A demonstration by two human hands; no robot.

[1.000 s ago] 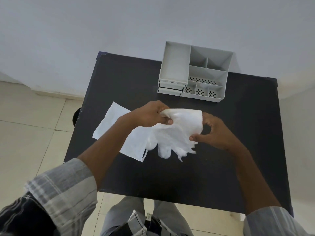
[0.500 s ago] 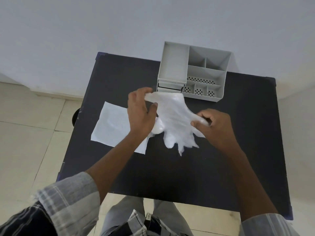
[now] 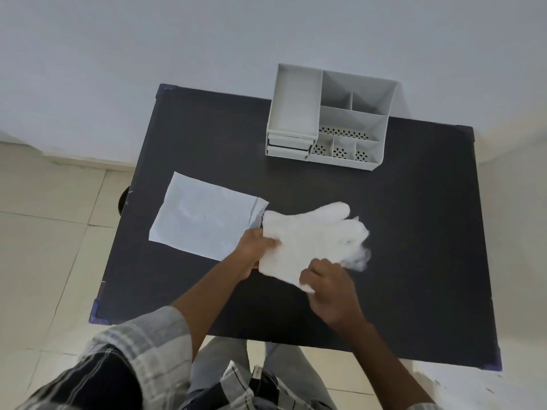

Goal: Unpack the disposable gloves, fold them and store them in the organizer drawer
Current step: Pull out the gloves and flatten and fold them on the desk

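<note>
A translucent white disposable glove (image 3: 313, 238) lies spread on the black table (image 3: 414, 232), its fingers pointing right and away from me. My left hand (image 3: 256, 250) pinches the cuff's left edge. My right hand (image 3: 328, 287) grips the cuff's near corner. To the left lies the flat white paper wrapper (image 3: 204, 221), its right end torn open. The grey organizer (image 3: 328, 116) stands at the table's far edge, with two shut drawers (image 3: 288, 146) stacked in its left front.
The organizer has several open compartments on its right side. The table stands against a pale wall (image 3: 207, 39), with tiled floor (image 3: 44, 232) to the left. My knees (image 3: 251, 368) sit under the near edge.
The glove was held up in the air between both hands with its fingers hanging; now it is laid flat on the table, and both hands have moved down to its cuff end.
</note>
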